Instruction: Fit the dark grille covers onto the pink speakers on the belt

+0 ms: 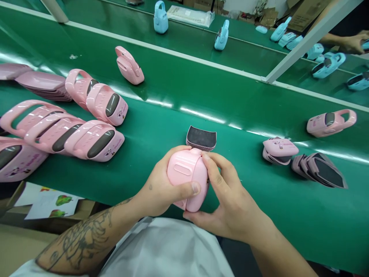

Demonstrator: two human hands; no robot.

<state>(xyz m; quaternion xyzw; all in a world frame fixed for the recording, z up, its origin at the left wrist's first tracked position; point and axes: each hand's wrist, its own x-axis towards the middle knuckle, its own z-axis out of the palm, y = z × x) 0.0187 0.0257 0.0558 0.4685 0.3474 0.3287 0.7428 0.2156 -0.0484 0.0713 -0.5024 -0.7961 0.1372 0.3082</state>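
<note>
Close to my body, both hands hold a pink plastic casing (183, 173) with a raised oval on its side and a seam between two shell parts. My left hand (164, 184) wraps its left side, the thumb lying across the lower front. Gripping the right edge, my right hand (227, 196) has fingertips at the upper corner and its thumb at the bottom corner. The casing's far face is hidden. Just beyond it lies a small stack of curved pink panels (201, 137) with a dark top surface.
Several pink handled casings (98, 140) with dark windows stand at left, beside stacked pink panels (46, 82). One casing (129, 65) leans farther back. At right are another casing (331, 123) and panel stacks (318, 169). Beyond a metal rail (173, 53), a person's hand (353, 42) is near blue casings.
</note>
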